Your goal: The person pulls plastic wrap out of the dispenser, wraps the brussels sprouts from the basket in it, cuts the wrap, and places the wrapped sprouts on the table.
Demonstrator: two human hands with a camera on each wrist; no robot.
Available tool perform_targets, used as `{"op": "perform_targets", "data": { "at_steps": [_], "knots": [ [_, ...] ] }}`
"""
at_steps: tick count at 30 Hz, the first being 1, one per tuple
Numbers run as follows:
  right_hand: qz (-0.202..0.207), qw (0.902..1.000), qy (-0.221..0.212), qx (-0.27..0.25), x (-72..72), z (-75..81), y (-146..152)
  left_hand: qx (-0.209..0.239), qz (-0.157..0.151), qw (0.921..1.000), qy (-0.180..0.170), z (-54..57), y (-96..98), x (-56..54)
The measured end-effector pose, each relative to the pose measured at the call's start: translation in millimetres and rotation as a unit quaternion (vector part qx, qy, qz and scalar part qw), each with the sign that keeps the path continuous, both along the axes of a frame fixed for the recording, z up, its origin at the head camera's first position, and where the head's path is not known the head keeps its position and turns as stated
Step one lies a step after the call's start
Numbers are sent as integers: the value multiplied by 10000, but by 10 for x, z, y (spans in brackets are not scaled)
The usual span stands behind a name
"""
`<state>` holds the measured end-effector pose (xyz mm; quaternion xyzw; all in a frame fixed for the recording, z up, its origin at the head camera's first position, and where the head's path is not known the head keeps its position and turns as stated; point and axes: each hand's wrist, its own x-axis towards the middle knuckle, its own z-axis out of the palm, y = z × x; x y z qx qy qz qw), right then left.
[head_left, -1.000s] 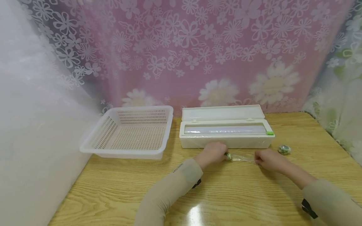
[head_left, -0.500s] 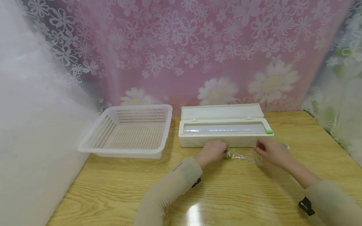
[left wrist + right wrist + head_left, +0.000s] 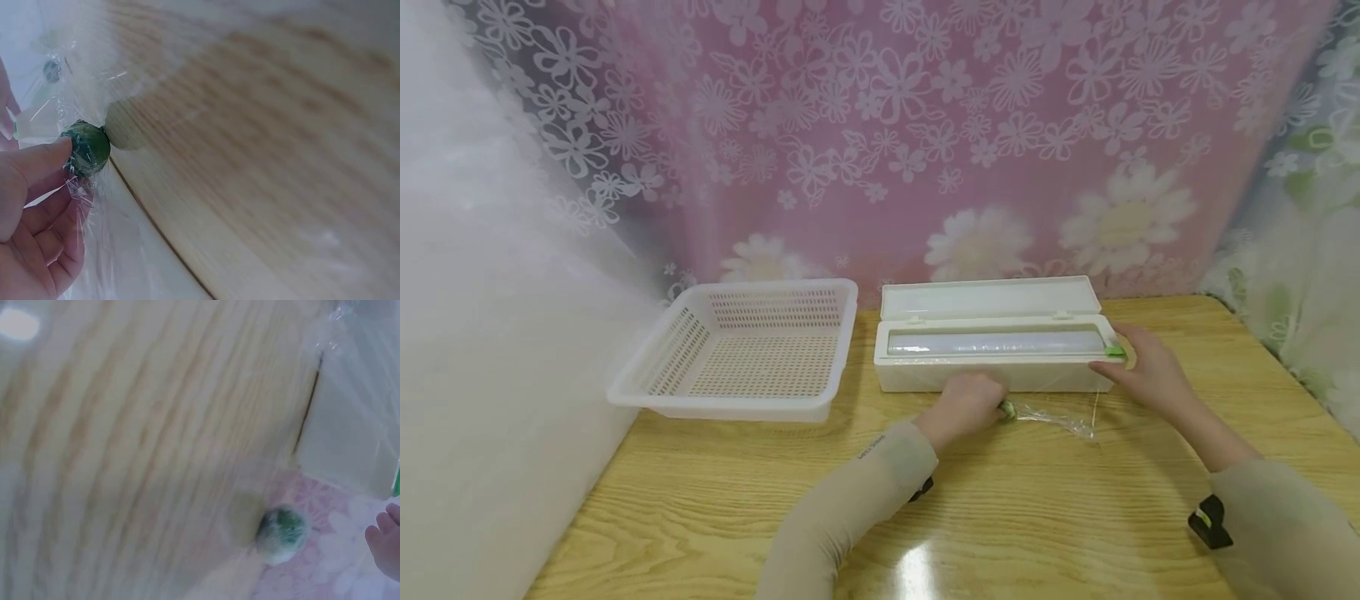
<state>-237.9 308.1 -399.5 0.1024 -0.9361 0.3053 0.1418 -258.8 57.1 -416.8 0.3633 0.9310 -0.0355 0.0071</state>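
My left hand (image 3: 966, 407) pinches a small dark-green ball (image 3: 87, 149) wrapped in clear cling film, low over the table in front of a white cling film dispenser (image 3: 955, 381). A loose, crumpled tail of film (image 3: 1056, 421) runs right from the ball, and a thin sheet links it to the dispenser's front. My right hand (image 3: 1153, 375) is at the dispenser's right end, thumb in front and fingers behind, spread around the green slide cutter (image 3: 1115, 352). A second film-wrapped green ball (image 3: 284, 534) lies on the table; my right hand hides it in the head view.
The dispenser's lid (image 3: 992, 297) stands open, with the film roll (image 3: 996, 342) inside. Left of it sits an empty white perforated basket (image 3: 722, 408). A flowered curtain (image 3: 865, 167) hangs behind the wooden table (image 3: 1000, 525).
My right hand has let go of the film tail and moved up and right to the dispenser's green cutter. The left hand keeps its hold on the ball in the same place.
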Motion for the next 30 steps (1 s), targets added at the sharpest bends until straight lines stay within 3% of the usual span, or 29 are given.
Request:
{"op": "perform_targets", "data": {
  "at_steps": [6, 10, 17, 23, 30],
  "knots": [
    [48, 9978, -655, -22, -55, -63, 75, -16, -83, 10000, 13, 8, -11, 12],
    [153, 9962, -857, -80, -65, -78, 78, 49, -99, 9999, 129, 25, -17, 10],
    [-1, 9964, -831, 158, -71, -77, 77, 446, -154, 9989, 20, 109, 25, 4],
    [-140, 9968, -679, 396, -80, -83, 92, 944, -404, 9944, 245, 244, 120, -26],
    [-202, 9967, -672, 396, -79, -95, 102, 1628, -187, 9863, -210, 362, 318, -92]
  ]
}}
